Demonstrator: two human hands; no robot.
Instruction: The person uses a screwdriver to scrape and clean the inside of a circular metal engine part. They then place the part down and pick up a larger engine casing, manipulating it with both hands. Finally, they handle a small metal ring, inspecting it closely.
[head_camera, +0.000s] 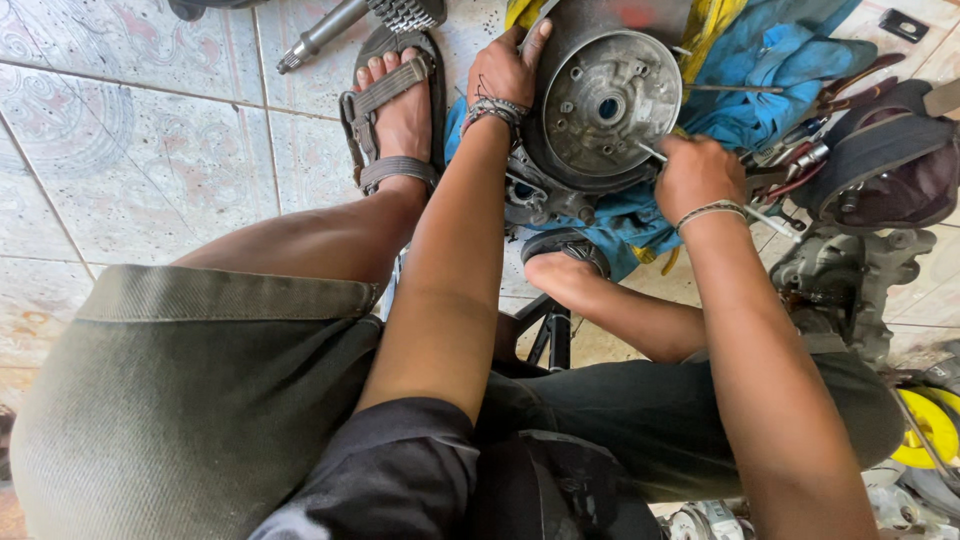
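A round grey metal drum (608, 100), greasy with bolt holes, rests on blue cloth (770, 70) on the tiled floor (130, 130). The left hand (505, 70) grips its rim; the right hand (697, 175) is closed around a thin metal tool (652, 153).

I note a splined metal shaft (340, 28) on the tiled floor (130, 150), a blue cloth (770, 80), a dark bag (885, 165) and a yellow wheel (930, 428).
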